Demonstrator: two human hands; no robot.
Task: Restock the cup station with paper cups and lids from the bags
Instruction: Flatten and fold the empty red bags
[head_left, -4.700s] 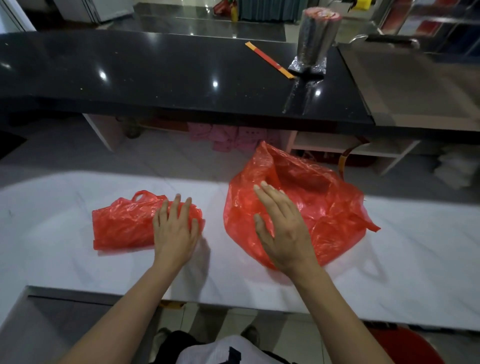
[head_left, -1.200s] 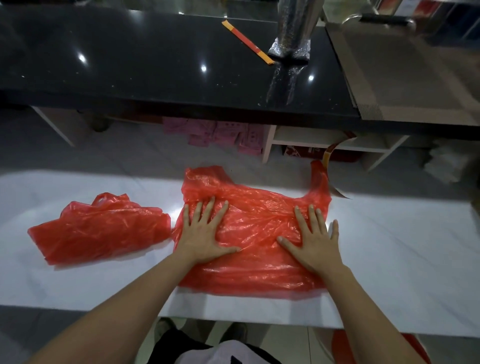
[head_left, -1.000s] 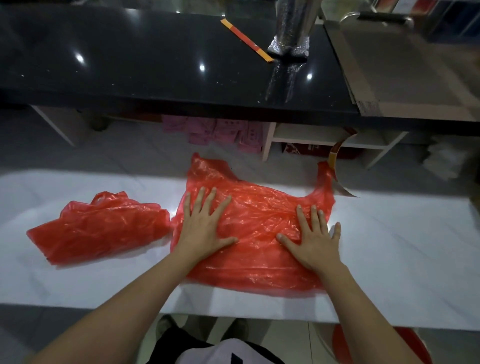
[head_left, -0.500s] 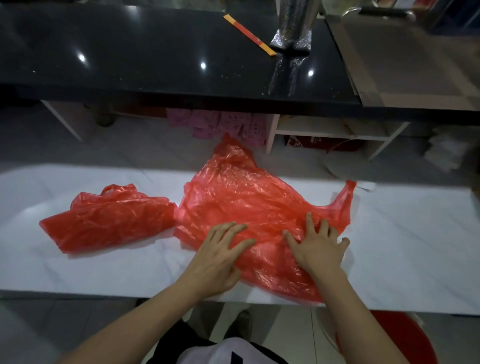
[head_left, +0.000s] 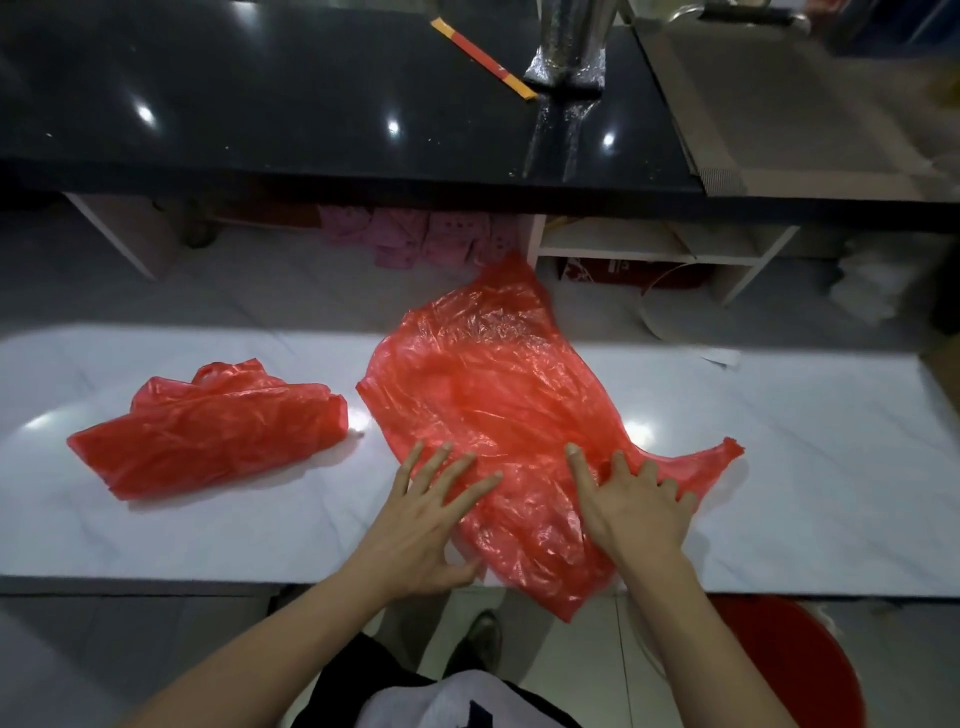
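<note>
A large red plastic bag (head_left: 493, 395) lies flattened and skewed on the white marble counter (head_left: 810, 467), its near corner hanging over the front edge. My left hand (head_left: 431, 514) rests with fingers spread on the bag's near left edge. My right hand (head_left: 634, 499) presses flat on its near right part, beside a handle that trails to the right. A second red bag (head_left: 208, 431) lies folded on the counter to the left, untouched. A wrapped sleeve of cups (head_left: 571, 47) stands on the black counter (head_left: 260, 104) at the back.
A yellow-and-red strip (head_left: 483, 57) lies on the black counter by the sleeve. A brown mat (head_left: 779, 104) covers the back right. Open shelves (head_left: 639, 249) sit under the black counter. A red bucket (head_left: 789, 670) stands on the floor at the lower right.
Both hands have slid toward me over the large bag. The bag has turned and shifted, its far corner lifting and its near corner now over the counter's edge.
</note>
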